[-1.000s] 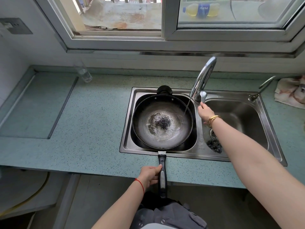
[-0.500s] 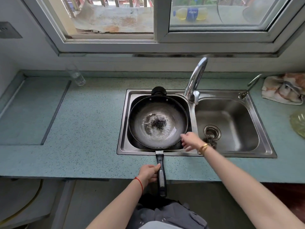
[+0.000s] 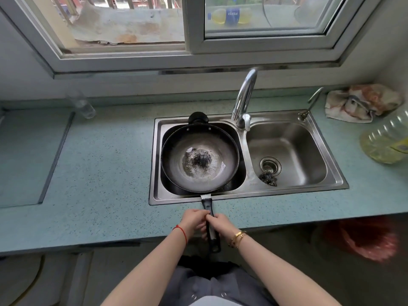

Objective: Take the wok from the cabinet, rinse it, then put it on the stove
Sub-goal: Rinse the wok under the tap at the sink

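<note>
Your right hand (image 3: pixel 223 224) has left the faucet (image 3: pixel 244 100) and joined your left hand (image 3: pixel 193 221) on the handle (image 3: pixel 212 230). Both hands now curl round it side by side, just past the front edge of the surface (image 3: pixel 106 173). The wok (image 3: pixel 199 157) sits in the left basin of the sink (image 3: pixel 287 191), seemingly with a little water in its bowl. The doubled grip probably steadies a heavy, wet pan for tipping or lifting.
</note>
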Available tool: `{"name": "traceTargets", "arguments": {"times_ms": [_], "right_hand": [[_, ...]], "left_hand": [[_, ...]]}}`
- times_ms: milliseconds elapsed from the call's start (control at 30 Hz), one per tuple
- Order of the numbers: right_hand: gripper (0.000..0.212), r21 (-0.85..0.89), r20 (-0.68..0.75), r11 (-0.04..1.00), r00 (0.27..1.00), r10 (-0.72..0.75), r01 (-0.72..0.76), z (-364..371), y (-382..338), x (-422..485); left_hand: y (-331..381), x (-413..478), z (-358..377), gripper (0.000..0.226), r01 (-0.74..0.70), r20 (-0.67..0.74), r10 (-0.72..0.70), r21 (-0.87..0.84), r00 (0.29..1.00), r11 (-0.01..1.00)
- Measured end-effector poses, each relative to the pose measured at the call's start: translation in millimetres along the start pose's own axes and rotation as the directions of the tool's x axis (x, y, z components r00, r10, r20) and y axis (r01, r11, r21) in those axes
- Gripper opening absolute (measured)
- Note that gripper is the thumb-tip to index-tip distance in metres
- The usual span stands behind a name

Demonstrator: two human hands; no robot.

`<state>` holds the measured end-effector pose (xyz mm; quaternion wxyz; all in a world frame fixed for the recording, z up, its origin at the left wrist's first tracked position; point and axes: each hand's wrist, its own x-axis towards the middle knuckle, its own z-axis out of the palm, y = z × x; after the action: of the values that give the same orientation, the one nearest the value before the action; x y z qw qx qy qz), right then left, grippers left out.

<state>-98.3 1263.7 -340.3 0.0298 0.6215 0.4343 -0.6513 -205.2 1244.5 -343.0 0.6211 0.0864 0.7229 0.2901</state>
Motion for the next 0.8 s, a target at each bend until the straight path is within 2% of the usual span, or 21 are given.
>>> {"name": "traceTargets", "arguments": {"times_ms": [67,167,233,367,633,733,800], "right_hand": [[0.042,-0.007,-0.049,1.0,0.998,-0.03,0.029,2.9,1.8,-0.4],[0.023,0.079,-0.082,0.992,0.992,-0.092,0.098,9.1,5.3,-2.9],[0.018,0.063,-0.133,0.988,0.982,-0.132,0.141,13.6,7.7,-3.1],[0.02,0.024,-0.256,0.98,0.949,-0.185,0.197,21.0,7.3,-8.4],[0.031,-0.073,-0.398,0.968,0.883,-0.251,0.242,16.8,10.0,-20.2],[0.028,-0.163,-0.435,0.953,0.848,-0.301,0.255,15.3,8.8,-28.6],[0.032,-0.282,-0.473,0.927,0.805,-0.358,0.247,13.8,10.3,-31.6]], "left_hand": [[-0.1,-2.2,0.4,0.021,0.019,-0.019,-0.02,-0.073,1.0,0.997],[-2.6,-2.6,-1.2,0.018,0.023,-0.008,-0.025,-0.129,1.0,0.991],[-3.9,-4.1,-2.5,0.019,0.026,0.004,-0.026,-0.165,1.0,0.986],[-1.3,-8.0,0.6,0.02,0.003,-0.007,-0.004,-0.199,1.0,0.98],[10.0,-21.7,11.7,0.017,0.018,0.166,0.029,-0.277,0.986,0.961],[10.3,-26.6,14.3,0.01,0.009,0.226,0.063,-0.308,0.972,0.951],[11.3,-28.7,15.6,0.01,-0.004,0.27,0.098,-0.331,0.958,0.944]]}}
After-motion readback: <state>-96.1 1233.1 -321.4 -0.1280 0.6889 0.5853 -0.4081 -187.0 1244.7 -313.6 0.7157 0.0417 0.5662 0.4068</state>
